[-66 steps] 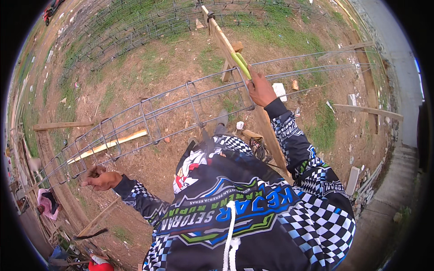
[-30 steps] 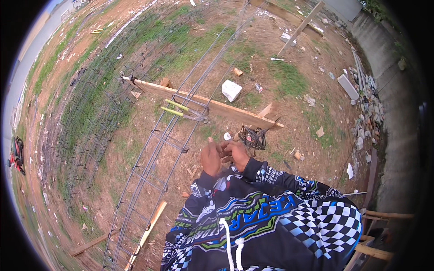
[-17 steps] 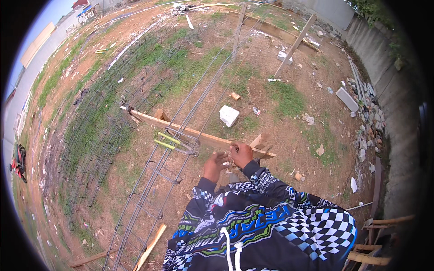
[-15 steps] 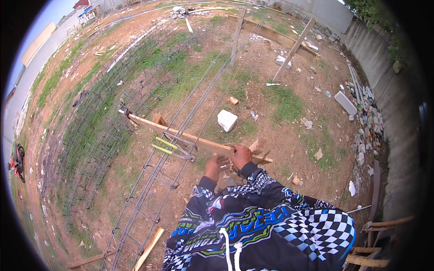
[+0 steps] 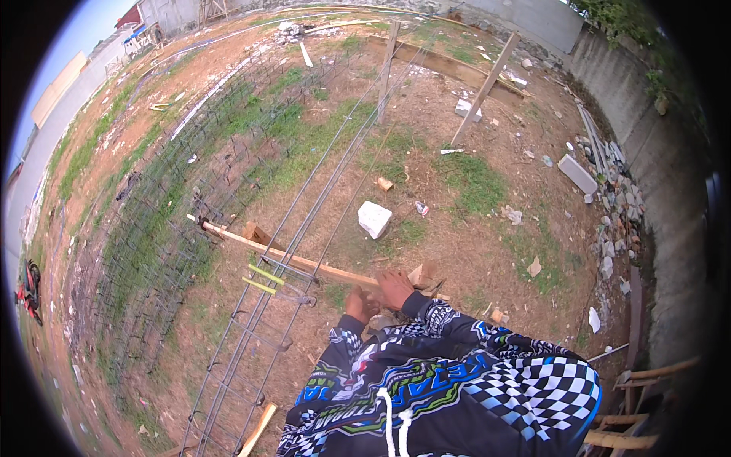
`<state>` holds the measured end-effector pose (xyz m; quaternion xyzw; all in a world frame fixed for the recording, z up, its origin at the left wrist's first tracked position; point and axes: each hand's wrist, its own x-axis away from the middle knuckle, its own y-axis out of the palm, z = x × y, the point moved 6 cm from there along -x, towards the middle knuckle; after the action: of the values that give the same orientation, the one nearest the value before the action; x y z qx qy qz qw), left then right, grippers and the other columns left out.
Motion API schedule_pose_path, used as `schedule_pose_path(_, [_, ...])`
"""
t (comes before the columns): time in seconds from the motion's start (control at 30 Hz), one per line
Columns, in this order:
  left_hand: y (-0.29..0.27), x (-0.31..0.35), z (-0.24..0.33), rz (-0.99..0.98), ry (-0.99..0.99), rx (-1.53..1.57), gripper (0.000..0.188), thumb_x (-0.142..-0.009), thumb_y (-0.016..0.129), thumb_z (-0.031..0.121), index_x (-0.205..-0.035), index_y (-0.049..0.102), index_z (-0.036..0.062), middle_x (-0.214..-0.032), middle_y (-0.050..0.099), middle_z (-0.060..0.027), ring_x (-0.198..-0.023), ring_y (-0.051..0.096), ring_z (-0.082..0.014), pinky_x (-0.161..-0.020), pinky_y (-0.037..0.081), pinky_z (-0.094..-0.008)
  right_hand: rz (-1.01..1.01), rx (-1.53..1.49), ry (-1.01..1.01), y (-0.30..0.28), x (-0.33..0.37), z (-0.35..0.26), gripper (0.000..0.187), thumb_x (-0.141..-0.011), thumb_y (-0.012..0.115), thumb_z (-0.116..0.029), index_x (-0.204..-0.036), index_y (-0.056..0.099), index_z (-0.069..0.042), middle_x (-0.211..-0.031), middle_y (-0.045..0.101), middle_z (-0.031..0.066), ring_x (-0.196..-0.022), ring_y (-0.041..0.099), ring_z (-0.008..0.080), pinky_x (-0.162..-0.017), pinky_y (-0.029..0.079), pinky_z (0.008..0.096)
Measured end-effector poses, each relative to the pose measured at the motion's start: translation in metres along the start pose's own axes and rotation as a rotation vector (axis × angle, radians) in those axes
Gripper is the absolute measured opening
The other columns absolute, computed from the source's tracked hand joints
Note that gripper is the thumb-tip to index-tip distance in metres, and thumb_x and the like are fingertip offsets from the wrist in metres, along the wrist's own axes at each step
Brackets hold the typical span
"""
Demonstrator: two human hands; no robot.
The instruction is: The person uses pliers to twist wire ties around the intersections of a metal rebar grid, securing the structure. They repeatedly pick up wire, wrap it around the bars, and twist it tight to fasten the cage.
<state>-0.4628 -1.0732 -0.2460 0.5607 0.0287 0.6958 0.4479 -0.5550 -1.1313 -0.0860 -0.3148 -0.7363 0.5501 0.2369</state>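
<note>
A long wooden plank [image 5: 327,268] runs crosswise under the reinforcing bars and ends beside my hands. My right hand [image 5: 395,289] is closed over its upper edge near the right end. Just left of it and lower, close to the plank's near face, is my left hand [image 5: 360,304]. Its fingers are curled, and what they hold, if anything, cannot be made out. A long rebar cage [image 5: 247,324] with bent stirrups lies over the plank to the left of my hands. On the cage rests a pair of yellow-handled pincers [image 5: 261,286], touched by neither hand.
Rows of tied steel bars [image 5: 164,251] cover the grass at left. A white block [image 5: 375,219] lies beyond the plank. Wooden posts [image 5: 487,87] with a crossboard stand farther off. Rubble [image 5: 609,228] lines the concrete wall [image 5: 647,152] at right. A loose wood strip [image 5: 257,430] lies near the cage.
My left hand's spread fingers have curled in, close to the right hand. My right hand stays at the plank's end. The whole view has shifted slightly.
</note>
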Motion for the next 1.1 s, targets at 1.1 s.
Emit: schedule_pose_path(1.1, [-0.153, 0.158, -0.058, 0.262, 0.21, -0.361, 0.035, -0.096, 0.05, 0.036, -0.097, 0.06, 0.0027, -0.082, 0.067, -0.0085, -0.062, 0.063, -0.0165, -0.053, 0.051, -0.0294, 0.251, -0.06, -0.034, -0.116, 0.003, -0.018, 0.05, -0.075, 0.075, -0.044, -0.107, 0.066, -0.007, -0.112, 0.062, 0.0143, -0.11, 0.056, 0.0318, -0.093, 0.043, 0.0453])
